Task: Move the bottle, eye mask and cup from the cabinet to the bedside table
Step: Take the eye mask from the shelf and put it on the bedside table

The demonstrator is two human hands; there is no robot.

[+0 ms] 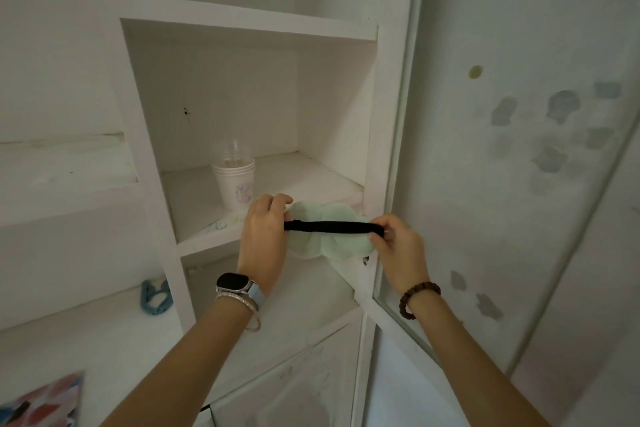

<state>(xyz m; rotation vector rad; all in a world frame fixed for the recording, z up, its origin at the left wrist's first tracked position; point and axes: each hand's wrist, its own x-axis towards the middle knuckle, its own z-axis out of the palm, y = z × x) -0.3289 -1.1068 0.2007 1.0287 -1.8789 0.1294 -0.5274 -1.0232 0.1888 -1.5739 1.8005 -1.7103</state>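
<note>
Your left hand (265, 232) covers the 9 o'clock end of the eye mask (329, 236), so that end and the strap's anchor there cannot be seen. Your right hand (398, 246) hides the 3 o'clock end. Both hands are closed on the mask: left fingers curl over its end, right fingertips pinch the black strap (332, 227), which runs taut between them across the pale green fabric. The mask sits at the front lip of the cabinet (377, 135) shelf; whether its lower edge touches the shelf board is unclear.

At 11 o'clock from the mask, a stack of white paper cups (235, 184) stands on the same shelf, with a clear plastic cup (235, 151) nested on top, faint against the white back wall. The stack stands just behind your left knuckles; contact cannot be judged. No bottle shows.

Shelf room: open at 1 o'clock from the mask, back to the corner. The cabinet's upright post lies just at 3 o'clock of your right hand, and the glass door (398, 184) edge hangs open beyond it. The compartment below is partly hidden by your left forearm.

A blue object (154, 298) at 8 o'clock on the lower ledge is too blurred to identify. A patterned item (41, 402) is cut off at the frame's bottom-left corner.
</note>
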